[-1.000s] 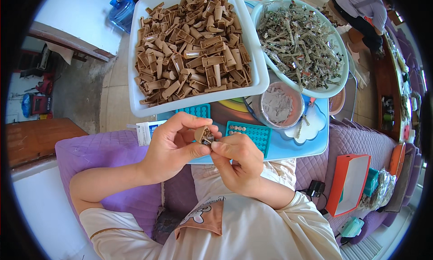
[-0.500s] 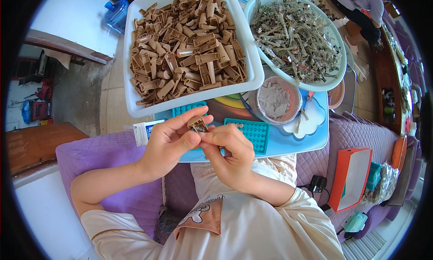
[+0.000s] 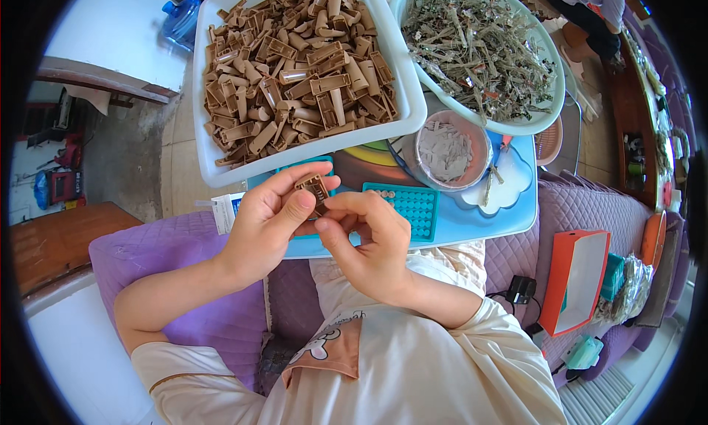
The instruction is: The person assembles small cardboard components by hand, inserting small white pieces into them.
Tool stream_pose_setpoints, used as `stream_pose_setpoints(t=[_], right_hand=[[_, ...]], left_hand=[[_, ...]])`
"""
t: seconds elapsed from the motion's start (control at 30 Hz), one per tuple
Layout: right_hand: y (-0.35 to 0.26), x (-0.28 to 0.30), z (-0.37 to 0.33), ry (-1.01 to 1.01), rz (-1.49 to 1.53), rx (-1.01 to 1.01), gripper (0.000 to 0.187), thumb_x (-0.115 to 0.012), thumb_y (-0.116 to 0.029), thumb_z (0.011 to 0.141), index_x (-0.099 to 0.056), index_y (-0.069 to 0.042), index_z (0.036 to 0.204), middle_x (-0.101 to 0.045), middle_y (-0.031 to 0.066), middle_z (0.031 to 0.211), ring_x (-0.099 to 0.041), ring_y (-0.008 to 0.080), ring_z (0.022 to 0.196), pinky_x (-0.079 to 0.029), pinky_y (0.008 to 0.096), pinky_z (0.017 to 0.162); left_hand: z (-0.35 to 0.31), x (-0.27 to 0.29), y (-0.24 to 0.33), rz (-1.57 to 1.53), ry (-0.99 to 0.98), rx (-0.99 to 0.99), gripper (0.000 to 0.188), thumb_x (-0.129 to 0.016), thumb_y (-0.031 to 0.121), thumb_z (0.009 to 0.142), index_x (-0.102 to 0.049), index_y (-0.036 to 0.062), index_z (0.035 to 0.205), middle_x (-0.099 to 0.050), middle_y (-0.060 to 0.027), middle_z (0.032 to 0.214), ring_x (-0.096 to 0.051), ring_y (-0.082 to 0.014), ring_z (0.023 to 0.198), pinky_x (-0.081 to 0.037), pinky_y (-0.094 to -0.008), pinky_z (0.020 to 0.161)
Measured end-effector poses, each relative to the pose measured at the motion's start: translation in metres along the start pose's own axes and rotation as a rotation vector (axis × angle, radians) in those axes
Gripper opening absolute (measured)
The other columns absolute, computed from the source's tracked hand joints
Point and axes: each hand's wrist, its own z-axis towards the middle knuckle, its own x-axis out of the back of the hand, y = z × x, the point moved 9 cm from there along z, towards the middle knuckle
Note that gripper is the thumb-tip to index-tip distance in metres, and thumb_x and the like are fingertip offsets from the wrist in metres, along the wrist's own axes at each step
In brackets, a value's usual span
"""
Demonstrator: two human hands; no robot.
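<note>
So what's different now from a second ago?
The brown piece has turned, showing more of its open inside. The left hand and right hand went slightly up and left in the picture, though the view shifted too. The right hand's pinch seems looser. The left hand still holds the piece; the white tub and green basin stayed put.

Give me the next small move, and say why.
Probably a light press by the right hand on the lower end of the casing: the left hand holds it, its open side shows, and the right hand sits at or near that end.
</note>
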Motion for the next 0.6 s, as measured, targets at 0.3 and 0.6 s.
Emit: stream_pose_setpoints(t=[0.3, 0.6], right_hand=[[0.03, -0.001, -0.017, 0.121, 0.265, -0.305, 0.017, -0.053, 0.004, 0.078, -0.042, -0.002, 0.088, -0.044, 0.001, 0.078, -0.043, 0.0035, 0.059, -0.036, 0.0169, 0.05], [0.03, -0.005, -0.017, 0.127, 0.341, -0.34, 0.016, -0.052, -0.001, 0.081, -0.04, -0.004, 0.091, -0.043, 0.0, 0.081, -0.042, 0.0025, 0.062, -0.035, 0.0163, 0.048]], left_hand=[[0.002, -0.001, 0.017, 0.134, 0.023, -0.148, 0.032, -0.046, 0.024, 0.087, -0.043, 0.0025, 0.11, -0.051, -0.0078, 0.099, -0.055, -0.0145, 0.087, -0.049, -0.0267, 0.072], [-0.003, 0.001, 0.024, 0.168, 0.096, -0.273, 0.029, -0.047, 0.022, 0.086, -0.04, 0.0048, 0.108, -0.05, -0.0064, 0.099, -0.054, -0.0124, 0.086, -0.048, -0.0204, 0.056]])
